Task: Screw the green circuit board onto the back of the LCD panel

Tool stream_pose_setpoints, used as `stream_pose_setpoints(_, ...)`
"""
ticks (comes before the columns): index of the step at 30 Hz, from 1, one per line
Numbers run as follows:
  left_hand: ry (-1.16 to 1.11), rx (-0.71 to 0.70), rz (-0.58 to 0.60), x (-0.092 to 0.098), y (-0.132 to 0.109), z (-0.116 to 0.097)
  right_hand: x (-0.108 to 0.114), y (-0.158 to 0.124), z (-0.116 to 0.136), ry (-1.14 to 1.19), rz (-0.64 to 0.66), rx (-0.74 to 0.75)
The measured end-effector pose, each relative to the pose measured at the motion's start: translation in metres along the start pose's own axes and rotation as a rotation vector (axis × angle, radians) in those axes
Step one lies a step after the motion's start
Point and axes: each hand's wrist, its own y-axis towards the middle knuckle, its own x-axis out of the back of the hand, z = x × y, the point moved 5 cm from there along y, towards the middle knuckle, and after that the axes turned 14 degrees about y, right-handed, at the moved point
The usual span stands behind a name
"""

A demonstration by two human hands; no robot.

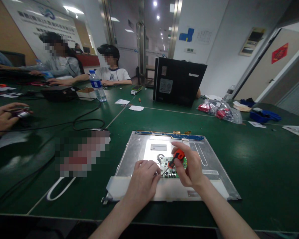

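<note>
A flat metal display panel (209, 159) lies back side up on the table, a narrow blue board (161, 134) running along its far edge. At its middle sits a green circuit board (173, 173) with several round components. My right hand (193, 166) grips a red and black screwdriver (176, 157), its shaft slanting down to the left toward the board's near left corner. My left hand (144, 179) rests over the panel by that corner, fingers curled together close to the screwdriver's tip. Whatever those fingers pinch, if anything, is hidden.
On the green table (261, 172), a pixelated item with a white loop (61, 191) lies left of the panel. A black computer case (179, 83), a water bottle (97, 85) and a plastic bag (221, 111) stand farther back. Another person's hand (2, 118) holds something at left.
</note>
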Motion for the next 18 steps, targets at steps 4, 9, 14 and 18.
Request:
stream_pose_setpoints(4,0.0,0.001,0.003,-0.0005,0.0004,0.0001,-0.0006,0.0001,-0.0004,0.008,-0.022,-0.002)
stream_pose_setpoints(9,0.003,0.012,0.012,-0.0018,0.0001,0.0014,-0.0009,-0.0007,0.0016,-0.134,-0.088,0.036)
stream_pose_setpoints(14,0.001,0.0,0.006,-0.001,0.0002,0.0007,-0.0009,-0.0001,0.0013,-0.08,-0.02,0.019)
stream_pose_setpoints(18,-0.003,-0.001,0.004,-0.0007,0.0007,0.0003,-0.0014,0.001,0.001,0.005,-0.015,0.005)
